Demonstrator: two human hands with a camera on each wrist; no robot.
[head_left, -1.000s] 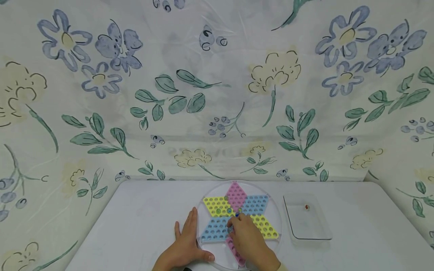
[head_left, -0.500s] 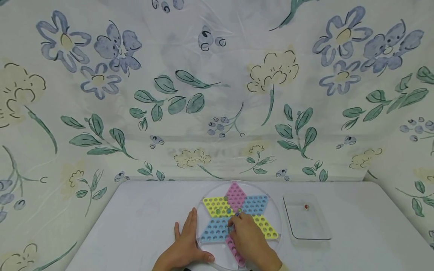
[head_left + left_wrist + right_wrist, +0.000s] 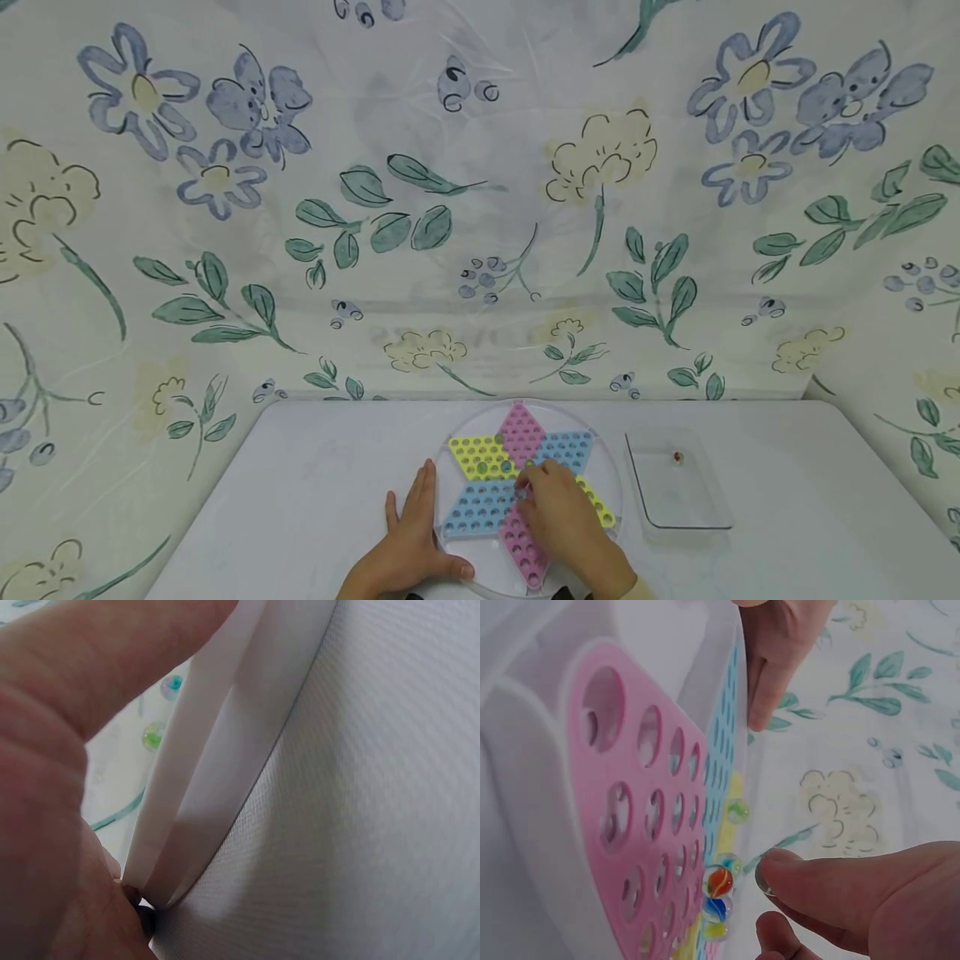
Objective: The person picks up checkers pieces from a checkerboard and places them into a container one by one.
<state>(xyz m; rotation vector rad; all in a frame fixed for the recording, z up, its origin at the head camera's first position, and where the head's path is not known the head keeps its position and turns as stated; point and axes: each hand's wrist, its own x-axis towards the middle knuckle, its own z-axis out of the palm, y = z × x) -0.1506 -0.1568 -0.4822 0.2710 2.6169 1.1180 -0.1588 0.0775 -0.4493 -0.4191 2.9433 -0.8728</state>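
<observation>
A white floral cloth (image 3: 525,100) hangs behind and to both sides of a white table (image 3: 322,467). On the table lies a round board (image 3: 476,550) with a star of pink, yellow and blue holed fields; a clear tray (image 3: 675,492) stands just right of it, with one red-and-white marble (image 3: 678,457) inside.

The right hand (image 3: 558,512) pinches a glassy marble (image 3: 762,877) between thumb and fingers, apart from the board's face and just above its middle. Being round, it has no long axis; the star's pink points run near to far beneath it. The orange marble (image 3: 719,881), blue marble (image 3: 717,907) and yellow marble (image 3: 715,931) sit close together on the board, just below the pinch. The right hand is the nearer one to them, reaching in from the near right.

The left hand (image 3: 411,542) lies well to their left, fingers straight along the board's left rim, thumb spread toward its near edge.

Faint letters (image 3: 450,337) show low on the far cloth, too weak to read. No brand or label can be made out.
</observation>
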